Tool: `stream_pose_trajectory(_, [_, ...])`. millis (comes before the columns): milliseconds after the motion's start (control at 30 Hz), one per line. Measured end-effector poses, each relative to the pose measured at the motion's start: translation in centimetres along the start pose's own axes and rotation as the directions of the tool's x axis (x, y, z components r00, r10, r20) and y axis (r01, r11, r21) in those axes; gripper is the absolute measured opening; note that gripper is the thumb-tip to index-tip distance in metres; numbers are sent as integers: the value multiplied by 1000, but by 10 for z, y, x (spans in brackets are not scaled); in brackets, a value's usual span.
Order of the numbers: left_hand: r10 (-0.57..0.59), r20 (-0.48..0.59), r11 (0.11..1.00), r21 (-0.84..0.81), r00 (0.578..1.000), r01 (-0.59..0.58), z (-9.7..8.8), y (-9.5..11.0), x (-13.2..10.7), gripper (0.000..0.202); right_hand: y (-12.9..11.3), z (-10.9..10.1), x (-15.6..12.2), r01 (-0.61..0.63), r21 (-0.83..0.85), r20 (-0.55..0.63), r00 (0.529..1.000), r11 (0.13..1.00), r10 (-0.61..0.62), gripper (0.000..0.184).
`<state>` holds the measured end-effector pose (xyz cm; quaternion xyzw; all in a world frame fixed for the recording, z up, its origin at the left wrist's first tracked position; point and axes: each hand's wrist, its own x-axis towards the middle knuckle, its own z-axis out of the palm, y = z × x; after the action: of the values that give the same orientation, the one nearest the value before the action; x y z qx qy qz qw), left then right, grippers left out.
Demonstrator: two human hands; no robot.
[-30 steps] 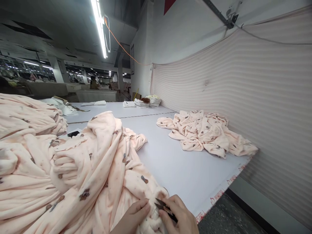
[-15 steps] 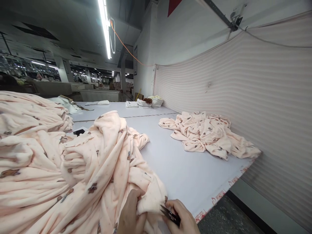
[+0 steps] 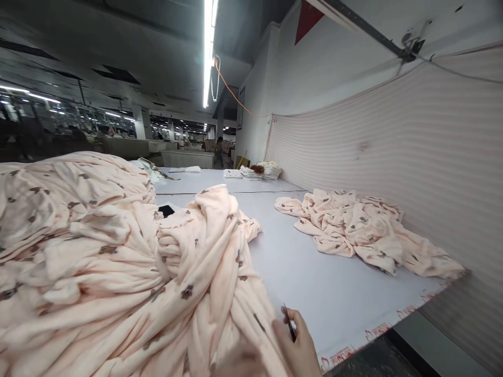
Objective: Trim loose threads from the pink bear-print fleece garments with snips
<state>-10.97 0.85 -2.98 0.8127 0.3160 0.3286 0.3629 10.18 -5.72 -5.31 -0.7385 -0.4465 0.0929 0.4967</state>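
Clasping dark snips [image 3: 290, 323] in the right hand [image 3: 301, 348], low at five o'clock, right at the edge of the pink printed fabric [image 3: 212, 272]! Down to the left hand [image 3: 241, 360] at six, blurred over that same fabric: cannot tell whether pinching or loose. Heaped in deep folds across the desk [image 3: 326, 309], from six round to nine o'clock. Then across to a second pink pile [image 3: 359, 228], bunched near three o'clock, well apart from the snips.
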Motion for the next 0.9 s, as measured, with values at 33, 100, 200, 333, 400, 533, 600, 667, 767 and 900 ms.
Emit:
stream_pose_trajectory(33, [-18, -56, 999, 40, 998, 21, -12, -10, 1, 38, 1, 8, -10, 25, -26, 24, 999, 999, -25, 26])
stream_pose_trajectory(100, [-50, -191, 981, 175, 980, 84, -35, -34, 3, 59, 0, 16, -22, 35, -88, 64, 998, 996, -29, 19])
stream_pose_trajectory(200, [-48, -346, 771, 583, 937, 255, -62, -72, 7, 81, -6, -2, -5, -48, -78, 60, 997, 996, 53, 18])
stream_pose_trajectory(333, [-145, -393, 622, 677, 908, 393, -87, -98, 14, 74, -21, -52, 60, -75, -6, -9, 997, 997, 75, 16])
stream_pose_trajectory(400, [-157, -372, 627, 678, 915, 384, -97, -99, 16, 71, -30, -68, 83, -66, 39, 62, 996, 997, 64, 17])
stream_pose_trajectory(533, [-161, -335, 653, 669, 928, 355, -111, -96, 22, 67, -39, -59, 82, -37, 110, 204, 979, 993, 14, 21])
stream_pose_trajectory(600, [-184, -307, 671, 655, 934, 348, -111, -98, 29, 66, -37, -36, 61, -17, 126, 217, 976, 992, -11, 25])
stream_pose_trajectory(667, [-220, -282, 690, 632, 934, 353, -106, -102, 40, 66, -33, -6, 36, 26, 150, 212, 975, 988, -58, 39])
stream_pose_trajectory(767, [-283, -289, 694, 597, 914, 403, -92, -109, 58, 85, -24, 30, 15, 270, 160, 358, 880, 950, -310, 33])
stream_pose_trajectory(900, [-304, -338, 689, 569, 891, 450, -81, -116, 68, 94, -5, 25, 53, 254, 137, 534, 795, 957, -287, 18])
